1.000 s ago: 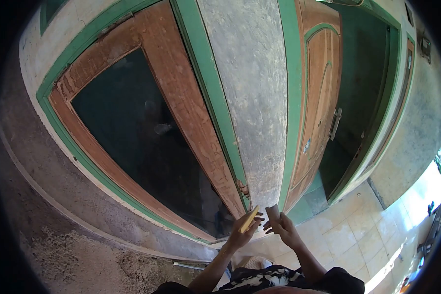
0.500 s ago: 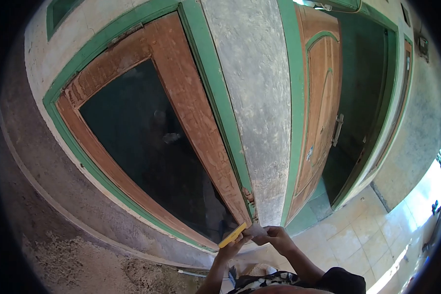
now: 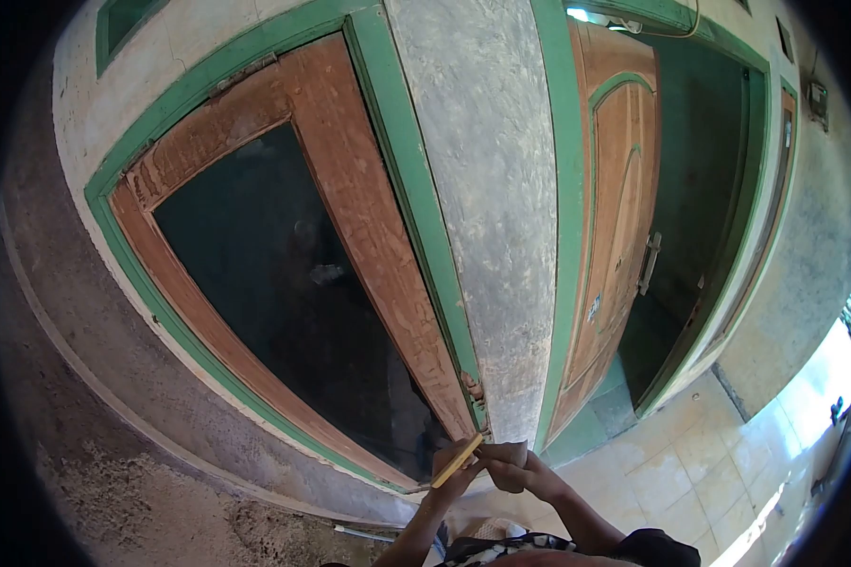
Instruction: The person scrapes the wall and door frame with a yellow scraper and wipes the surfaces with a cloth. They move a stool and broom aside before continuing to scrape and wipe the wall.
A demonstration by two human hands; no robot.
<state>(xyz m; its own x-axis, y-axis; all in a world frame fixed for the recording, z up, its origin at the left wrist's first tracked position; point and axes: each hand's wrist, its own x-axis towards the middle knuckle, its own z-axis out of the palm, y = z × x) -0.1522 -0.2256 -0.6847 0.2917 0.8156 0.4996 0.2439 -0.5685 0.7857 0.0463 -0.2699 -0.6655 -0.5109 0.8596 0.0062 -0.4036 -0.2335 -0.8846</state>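
Low in the head view, my left hand (image 3: 459,483) is closed around a slim yellow bar (image 3: 457,461), which slants up to the right. My right hand (image 3: 518,476) pinches a thin brown-grey sheet (image 3: 507,453) that looks like sandpaper. Brown also shows on the left side of the bar, and the sheet meets the bar at its upper end. Both hands are close together, in front of the lower corner of a brown wooden window frame (image 3: 378,246) with dark glass (image 3: 284,283).
Green trim (image 3: 402,170) surrounds the window. A grey plastered wall strip (image 3: 487,189) separates it from an open wooden door (image 3: 619,189) with a metal handle (image 3: 650,263). Pale floor tiles (image 3: 671,463) lie to the right, rough ground (image 3: 132,491) to the left.
The hands have drawn closer together and sit slightly lower. The yellow bar has turned edge-on, and the brown sheet now shows on both sides of it.
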